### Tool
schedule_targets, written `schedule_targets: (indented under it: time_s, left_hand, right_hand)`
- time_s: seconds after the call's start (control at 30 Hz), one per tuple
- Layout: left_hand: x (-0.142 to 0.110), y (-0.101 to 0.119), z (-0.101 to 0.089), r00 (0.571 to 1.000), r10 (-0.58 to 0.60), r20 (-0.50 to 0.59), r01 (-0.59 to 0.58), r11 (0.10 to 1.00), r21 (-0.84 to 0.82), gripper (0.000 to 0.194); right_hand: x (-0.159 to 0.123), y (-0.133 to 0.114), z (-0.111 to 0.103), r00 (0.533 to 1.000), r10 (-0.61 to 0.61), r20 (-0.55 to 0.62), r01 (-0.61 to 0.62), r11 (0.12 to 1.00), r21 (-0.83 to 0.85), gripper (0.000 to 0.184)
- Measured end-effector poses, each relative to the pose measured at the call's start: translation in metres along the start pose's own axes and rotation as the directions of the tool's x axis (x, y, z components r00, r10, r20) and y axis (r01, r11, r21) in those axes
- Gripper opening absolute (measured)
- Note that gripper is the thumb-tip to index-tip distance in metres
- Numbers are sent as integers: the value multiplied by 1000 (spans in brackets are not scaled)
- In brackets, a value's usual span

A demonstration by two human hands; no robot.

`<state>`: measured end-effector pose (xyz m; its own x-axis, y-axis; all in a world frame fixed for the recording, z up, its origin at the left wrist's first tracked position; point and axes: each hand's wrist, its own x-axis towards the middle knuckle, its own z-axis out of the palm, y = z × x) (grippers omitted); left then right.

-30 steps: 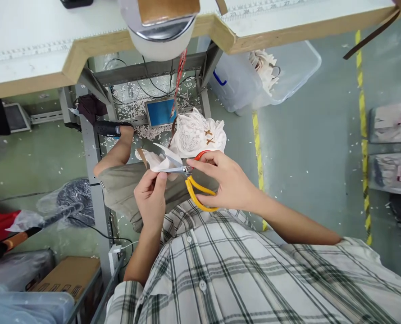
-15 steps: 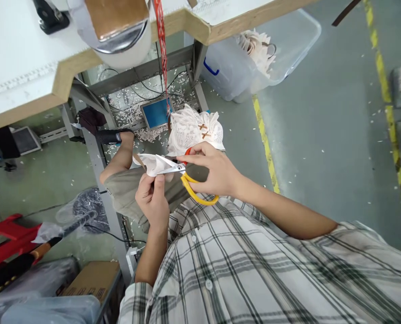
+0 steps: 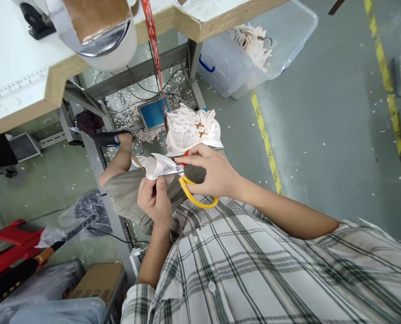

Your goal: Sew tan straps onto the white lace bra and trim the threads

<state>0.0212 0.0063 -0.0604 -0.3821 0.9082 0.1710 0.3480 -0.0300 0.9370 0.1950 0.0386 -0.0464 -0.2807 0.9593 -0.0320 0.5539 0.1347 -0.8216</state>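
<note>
My left hand [image 3: 156, 201] pinches the near edge of a piece of white fabric [image 3: 150, 167] between thumb and fingers. A brown strip hangs at the fabric's left end. In my right hand [image 3: 217, 174] is a pair of scissors [image 3: 200, 203] with a yellow and a red handle loop, my fingers in the grips. Its blades point left and lie against the fabric, just above my left fingertips. Beyond my hands, a white lace bra [image 3: 182, 130] with brown bows rests over my lap; whether the fabric piece joins it is hidden.
A white worktable [image 3: 14, 67] with a wooden edge stands ahead, a red cord [image 3: 155, 49] hanging from it. White scraps litter the floor around a blue-topped pedal [image 3: 152, 113]. A clear plastic bin [image 3: 221, 67] holds white pieces. Cardboard box [image 3: 97, 281] at lower left.
The camera view has shifted slightly, so the table appears further left. My hands keep nearly the same pose, and the scissor blades stay at the white fabric.
</note>
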Motion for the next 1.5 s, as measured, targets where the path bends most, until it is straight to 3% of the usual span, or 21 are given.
schedule_targets:
  time_s: [0.1, 0.2, 0.47, 0.6, 1.1, 1.4, 1.5]
  left_hand:
    - [1, -1, -2, 998, 63, 6, -63, 996, 69, 17]
    - [1, -2, -2, 999, 52, 9, -53, 998, 23, 16]
    - [-5, -7, -2, 976, -217, 33, 217, 934, -284, 22]
    - [-3, -5, -9, 954, -272, 128, 300, 895, -331, 22]
    - [2, -3, -9, 869, -447, 212, 494, 768, -407, 25]
    - [5, 0, -11, 760, -574, 305, 640, 580, -504, 28]
    - [8, -2, -12, 697, -617, 366, 705, 497, -506, 29]
  right_hand:
    - [1, -6, 3, 1000, 0, -3, 0, 1000, 22, 55]
    - [2, -10, 3, 1000, -1, 18, 0, 999, 44, 55]
    - [-6, 2, -2, 999, 26, 48, -29, 998, 51, 56]
    - [-6, 1, -2, 998, 35, 57, -37, 999, 35, 57]
    - [-4, -2, 6, 998, 54, 39, -56, 997, 52, 54]
    - [-10, 7, 2, 994, 74, 74, -75, 997, 12, 54]
    - [-10, 11, 2, 995, 71, 74, -72, 997, 6, 54]
